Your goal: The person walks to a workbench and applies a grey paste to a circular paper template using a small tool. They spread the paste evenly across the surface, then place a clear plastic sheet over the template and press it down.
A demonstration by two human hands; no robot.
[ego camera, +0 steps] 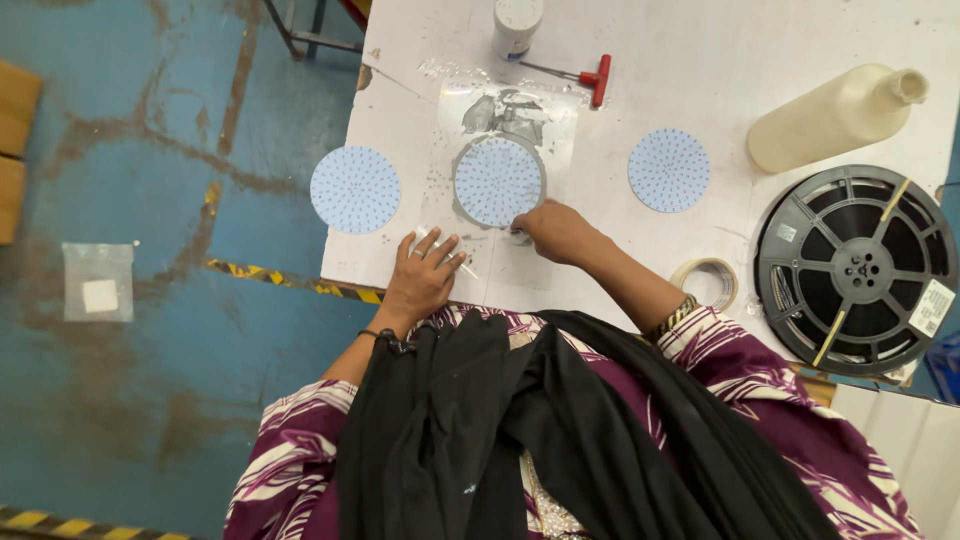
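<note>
- The white, scuffed table (700,60) fills the upper right of the view, with a blue worn floor (150,350) to its left.
- A large black plastic reel (855,270) with spokes lies flat at the table's right edge; a cream plastic bottle (835,115) lies on its side just beyond it.
- Three pale blue round dotted discs lie in a row across the table: the left disc (355,189), the middle disc (498,181) inside a grey ring on a clear plastic sheet (520,115), and the right disc (669,170).
- The middle disc lies straight ahead of both hands, just beyond the fingertips. Being round, it has no long axis.
- The right hand (555,230) is nearer: its fingers curl at the disc's lower right rim, seemingly pinching something small there, though I cannot tell what.
- The left hand (425,270) lies flat with fingers spread, pressing the clear sheet down, just below and left of the ring.
- Smaller things: a roll of tape (706,283) by the right forearm, a red-handled tool (590,77), a white cylindrical container (517,25) at the far edge.
</note>
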